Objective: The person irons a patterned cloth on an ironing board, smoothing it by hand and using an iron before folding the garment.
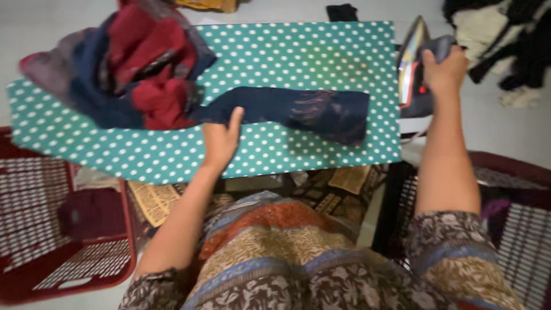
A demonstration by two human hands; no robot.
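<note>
Teal cloth with white dots covered the ironing board (321,57), which ran across the upper half of the frame. On it I saw a dark navy garment (298,109) stretched flat from the centre toward the right, its far end just short of the board's right edge. Its other end ran into a bunched heap of red and navy clothing (143,69) in the upper left of the frame, part of which hung past the board's left end.

My left hand (221,138) lay flat on the board at the centre, fingers together and thumb raised, pressing on the lower edge of the navy garment. My right hand (443,72) was closed around the handle of the iron (414,69) at the upper right; the iron stood tipped on its heel just beside the board's right edge, its soleplate facing the board and not touching the garment.

Below the board, 2 dark red plastic baskets showed: 1 red basket (63,241) in the lower left and another basket (516,218) in the lower right. Dark and pale clothes (499,34) lay on the floor in the upper right corner. My patterned dress filled the bottom centre.
</note>
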